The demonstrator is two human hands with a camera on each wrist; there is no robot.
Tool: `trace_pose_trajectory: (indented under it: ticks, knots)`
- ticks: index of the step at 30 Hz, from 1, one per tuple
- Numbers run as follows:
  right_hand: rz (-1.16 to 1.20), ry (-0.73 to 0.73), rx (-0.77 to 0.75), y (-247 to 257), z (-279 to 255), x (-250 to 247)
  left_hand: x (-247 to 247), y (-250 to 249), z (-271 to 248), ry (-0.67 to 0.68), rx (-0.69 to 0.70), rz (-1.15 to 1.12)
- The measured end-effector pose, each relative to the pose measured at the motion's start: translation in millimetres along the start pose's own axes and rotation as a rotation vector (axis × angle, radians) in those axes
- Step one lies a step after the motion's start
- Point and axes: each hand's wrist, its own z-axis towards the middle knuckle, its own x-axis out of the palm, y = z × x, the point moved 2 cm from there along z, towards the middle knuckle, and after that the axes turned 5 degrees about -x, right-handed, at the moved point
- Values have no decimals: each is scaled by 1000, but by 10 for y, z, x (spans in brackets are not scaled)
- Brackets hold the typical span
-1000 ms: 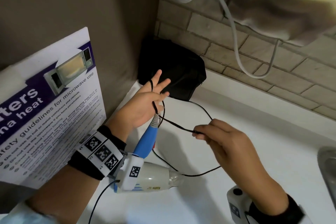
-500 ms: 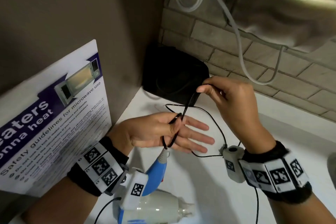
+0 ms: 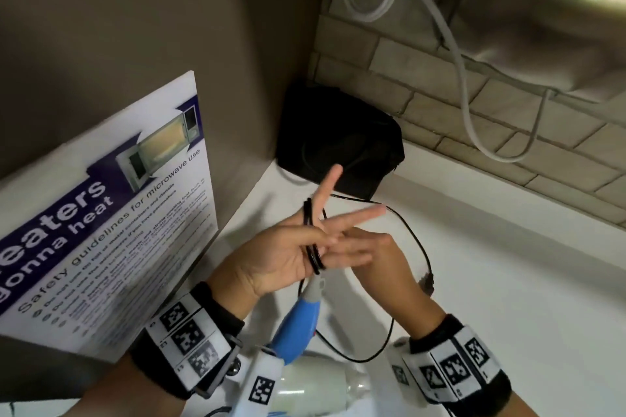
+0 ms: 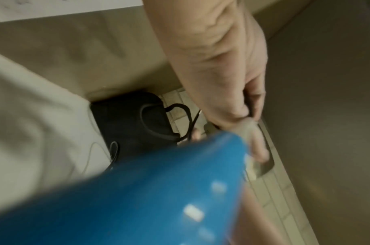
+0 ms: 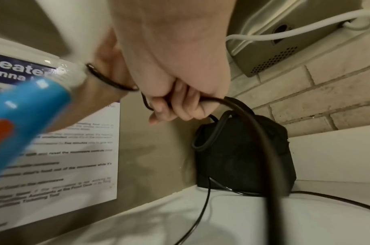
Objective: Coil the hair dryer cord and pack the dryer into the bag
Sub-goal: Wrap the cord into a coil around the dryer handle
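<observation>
My left hand [image 3: 291, 247] is raised palm-up over the counter with its fingers splayed straight. Several loops of the black cord [image 3: 313, 240] are wound around it, and the thumb seems to pin them against the palm. My right hand [image 3: 382, 267] sits just behind those fingers and pinches the cord [image 5: 202, 99] in curled fingers. The loose cord trails right to the plug [image 3: 427, 283]. Below the hands is the hair dryer, with a blue handle [image 3: 298, 325] and a white body [image 3: 315, 386]. The black bag [image 3: 338, 139] stands in the corner.
A microwave safety poster [image 3: 111, 223] leans on the left wall. A white cable [image 3: 464, 85] hangs from a steel appliance [image 3: 548, 17] on the tiled back wall. The white counter [image 3: 508, 281] stretches to the right.
My right hand has come down from near the bag to behind the left hand's fingers, bringing the cord with it. The left fingers now point more upward and carry more loops.
</observation>
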Motion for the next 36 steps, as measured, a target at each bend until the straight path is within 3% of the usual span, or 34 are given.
trace_pose_trajectory:
  ticks: [2, 4, 11, 14, 18, 25, 36]
  knots:
    - [-206, -24, -18, 14, -46, -9, -132, 2, -6, -162, 121, -115]
    - [-262, -16, -63, 120, -83, -9, -214, 15, -5, -302, 186, -137]
    - [-381, 54, -133, 290, -261, -3, -273, -25, 5, -633, 251, 25]
    - [-428, 69, -154, 344, -306, -1, -274, -26, -16, -704, 223, 62]
    - [-401, 64, -144, 358, -394, 21, -285, -70, -67, -657, 137, -57]
    - [-356, 23, -153, 419, -545, -39, -305, -88, -133, -616, 175, -80]
    - [-371, -182, -318, 776, -239, -496, 38, -28, -119, -392, 48, 202]
